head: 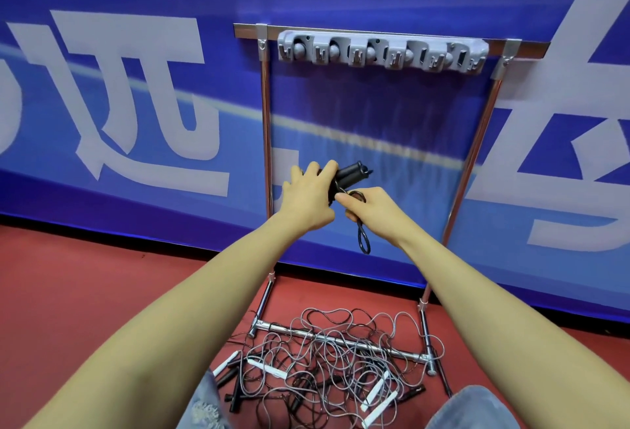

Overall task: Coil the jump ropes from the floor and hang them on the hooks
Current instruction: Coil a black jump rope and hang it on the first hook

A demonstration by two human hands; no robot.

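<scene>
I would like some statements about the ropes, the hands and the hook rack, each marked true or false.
1. The left hand grips black jump rope handles. True.
2. The right hand hangs idle at the side. False: it pinches the black cord beside the handles.
3. A rope already hangs on the grey hook rack. False: its hooks carry nothing.
4. Tangled ropes lie on the red floor over the stand's base bar. True.
5. All handles on the floor are black. False: some are white.

Shiny metal rack tubes [267, 128]; matt grey plastic hook strip [381, 51]; black matt handles [351, 172]; smooth red floor [102, 292].
</scene>
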